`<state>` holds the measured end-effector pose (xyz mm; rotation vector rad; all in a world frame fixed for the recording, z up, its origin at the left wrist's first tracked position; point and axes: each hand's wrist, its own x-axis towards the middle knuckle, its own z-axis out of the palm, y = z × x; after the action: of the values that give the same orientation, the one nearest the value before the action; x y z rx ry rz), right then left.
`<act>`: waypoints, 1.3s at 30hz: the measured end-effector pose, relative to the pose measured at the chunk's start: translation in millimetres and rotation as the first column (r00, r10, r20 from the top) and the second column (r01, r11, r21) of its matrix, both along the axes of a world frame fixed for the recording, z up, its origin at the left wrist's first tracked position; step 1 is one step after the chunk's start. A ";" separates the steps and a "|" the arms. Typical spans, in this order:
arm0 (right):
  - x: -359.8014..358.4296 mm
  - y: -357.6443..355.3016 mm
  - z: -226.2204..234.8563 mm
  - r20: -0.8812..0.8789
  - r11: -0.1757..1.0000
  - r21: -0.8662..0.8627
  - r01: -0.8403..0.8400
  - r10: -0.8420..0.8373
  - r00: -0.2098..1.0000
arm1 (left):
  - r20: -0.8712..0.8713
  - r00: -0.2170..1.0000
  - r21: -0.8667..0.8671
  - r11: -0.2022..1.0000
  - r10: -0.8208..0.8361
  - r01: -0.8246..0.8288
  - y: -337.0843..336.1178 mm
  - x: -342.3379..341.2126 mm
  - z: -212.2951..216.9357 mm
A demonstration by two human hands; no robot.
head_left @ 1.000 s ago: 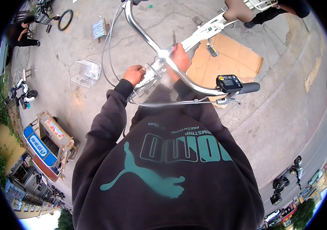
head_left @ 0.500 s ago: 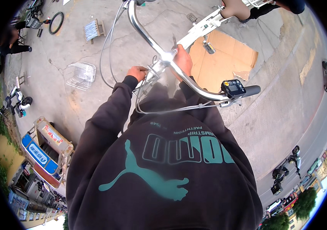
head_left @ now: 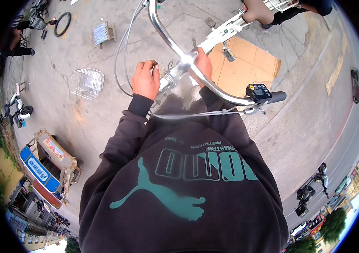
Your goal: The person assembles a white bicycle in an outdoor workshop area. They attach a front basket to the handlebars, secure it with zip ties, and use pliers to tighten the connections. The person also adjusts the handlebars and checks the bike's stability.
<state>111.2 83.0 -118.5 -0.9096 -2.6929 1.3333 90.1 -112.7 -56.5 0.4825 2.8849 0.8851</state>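
Observation:
A white bicycle's silver handlebar (head_left: 164,36) curves in front of me, with a black display unit (head_left: 258,92) near its right grip (head_left: 277,98). My right hand (head_left: 203,67) is closed round the bicycle's frame just behind the handlebar clamp; the bar hides part of it. A thin dark piece (head_left: 194,42) sticks up beside its fingers. My left hand (head_left: 145,80) is beside the metal bracket (head_left: 168,80) at the front of the bicycle. Its fingers are bent in toward the thumb; whatever they hold is too small to make out. Cables (head_left: 118,67) loop past it.
Flattened cardboard (head_left: 251,59) lies under the bicycle. On the concrete are a wire basket (head_left: 90,82), a small stool (head_left: 103,33) and a tyre (head_left: 62,24). People are at the far left and by the brown saddle (head_left: 257,12). A blue-and-white sign cart (head_left: 40,168) stands left.
My left hand has come away from the bracket, turning up so its back and bent fingers show. The handlebar has shifted slightly right. My right hand keeps its grip.

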 end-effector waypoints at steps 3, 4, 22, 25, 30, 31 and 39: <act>1.3 -5.0 7.6 -0.054 0.998 -0.050 0.027 -0.030 0.998 | 0.701 0.713 0.183 0.966 0.001 -0.182 -14.8 -11.5 -38.7; 2.2 -5.2 13.6 -0.064 0.998 -0.067 0.021 -0.025 0.998 | 0.901 0.434 0.193 0.911 -0.018 -0.363 -14.7 -12.3 -39.9; 3.9 -11.0 4.2 -0.155 0.998 -0.038 0.057 -0.062 0.986 | 0.990 0.139 0.136 0.553 -0.038 -0.822 13.6 18.1 -63.4; 6.3 -8.3 3.7 -0.172 0.997 -0.056 0.059 -0.068 0.983 | 0.988 0.149 0.091 0.618 0.043 -0.781 17.2 11.7 -65.0; 8.7 -7.4 17.2 -0.147 0.996 -0.080 0.033 -0.045 0.988 | 0.978 0.175 0.055 0.678 0.110 -0.733 22.7 9.7 -64.6; 9.2 -7.6 19.0 -0.147 0.996 -0.084 0.036 -0.048 0.988 | 0.977 0.180 0.051 0.685 0.118 -0.727 22.0 9.5 -65.9; 3.1 -3.8 7.0 -0.098 0.998 -0.064 0.004 -0.010 0.995 | 0.964 0.249 0.121 0.681 0.092 -0.722 14.3 11.9 -81.4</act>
<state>114.3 79.2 -111.5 -0.8333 -2.5863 1.4298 102.0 -98.4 -137.9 -0.7284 1.5801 1.4595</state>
